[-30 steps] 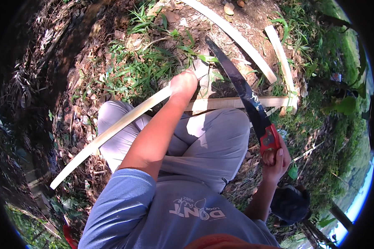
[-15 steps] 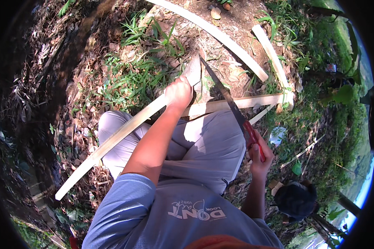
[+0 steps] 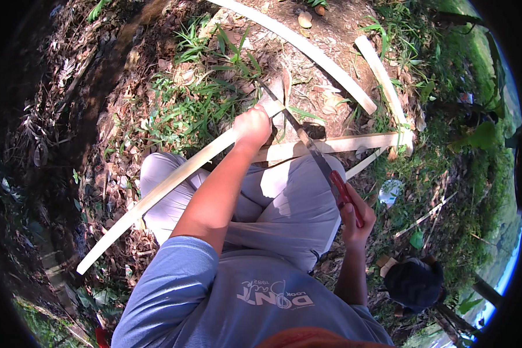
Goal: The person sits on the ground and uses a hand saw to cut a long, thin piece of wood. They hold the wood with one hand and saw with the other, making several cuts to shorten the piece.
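My left hand (image 3: 253, 125) is closed around a long pale wooden strip (image 3: 174, 181) close to its far end. The strip slants down to the left over my left leg. My right hand (image 3: 358, 221) grips the red handle of a handsaw (image 3: 319, 158), whose long dark blade tapers toward the far left. The blade crosses the strip's far end just beyond my left hand; whether its edge bites into the wood cannot be made out. Under that end shows a greyish flat surface (image 3: 278, 123).
Another wooden strip (image 3: 356, 142) lies across beyond my knees, meeting a shorter piece (image 3: 383, 78) at the right. A long curved strip (image 3: 307, 51) lies farther off. Grass (image 3: 185, 107) and dry leaves surround me. A person in dark clothing (image 3: 413, 284) is at the lower right.
My right hand and the saw have moved forward and slightly left. The blade's tip now reaches past the strip's far end, crossing it. My left hand has barely moved.
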Available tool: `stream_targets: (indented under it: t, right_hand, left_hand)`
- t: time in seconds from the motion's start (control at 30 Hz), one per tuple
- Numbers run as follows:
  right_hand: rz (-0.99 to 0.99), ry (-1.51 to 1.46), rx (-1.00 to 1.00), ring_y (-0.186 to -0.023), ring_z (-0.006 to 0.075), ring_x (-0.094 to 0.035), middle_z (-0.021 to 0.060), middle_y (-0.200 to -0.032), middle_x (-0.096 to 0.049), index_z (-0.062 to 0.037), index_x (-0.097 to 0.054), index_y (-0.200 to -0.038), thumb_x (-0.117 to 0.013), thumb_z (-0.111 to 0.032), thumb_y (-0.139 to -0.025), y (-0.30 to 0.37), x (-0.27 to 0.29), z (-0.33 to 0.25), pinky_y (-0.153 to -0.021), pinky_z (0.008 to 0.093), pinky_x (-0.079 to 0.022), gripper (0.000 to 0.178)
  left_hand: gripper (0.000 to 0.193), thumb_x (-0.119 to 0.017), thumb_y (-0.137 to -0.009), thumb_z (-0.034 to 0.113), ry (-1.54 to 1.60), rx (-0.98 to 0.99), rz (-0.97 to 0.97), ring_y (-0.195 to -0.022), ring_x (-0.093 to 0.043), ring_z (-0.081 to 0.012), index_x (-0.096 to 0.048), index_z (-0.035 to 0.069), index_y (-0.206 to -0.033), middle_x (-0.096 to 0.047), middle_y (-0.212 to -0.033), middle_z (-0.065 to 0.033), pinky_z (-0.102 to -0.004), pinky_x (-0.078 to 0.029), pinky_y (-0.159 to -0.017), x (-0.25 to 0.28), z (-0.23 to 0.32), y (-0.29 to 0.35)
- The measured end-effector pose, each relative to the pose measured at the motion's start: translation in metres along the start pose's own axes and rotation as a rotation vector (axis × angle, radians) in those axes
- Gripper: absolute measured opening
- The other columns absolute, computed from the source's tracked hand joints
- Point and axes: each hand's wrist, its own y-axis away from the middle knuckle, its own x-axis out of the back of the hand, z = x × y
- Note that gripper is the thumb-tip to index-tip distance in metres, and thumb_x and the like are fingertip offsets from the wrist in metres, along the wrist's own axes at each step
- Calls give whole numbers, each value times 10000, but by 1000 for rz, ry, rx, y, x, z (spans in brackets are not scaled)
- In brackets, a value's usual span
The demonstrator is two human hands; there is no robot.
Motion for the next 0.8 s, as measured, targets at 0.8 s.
stream_targets:
  t: [0.8]
  right_hand:
    - [-63, 4, -75, -653, 31, -498, -4, -869, -682, 37, -691, -1388, -635, -214, -1084, -38, 14, 28, -601, 209, -383, 398]
  left_hand:
    - [222, -608, -963, 185, -39, -1, 84, -854, -808, -323, -647, -10, -1060, -791, -949, -184, -434, -655, -736, -11, 0, -1]
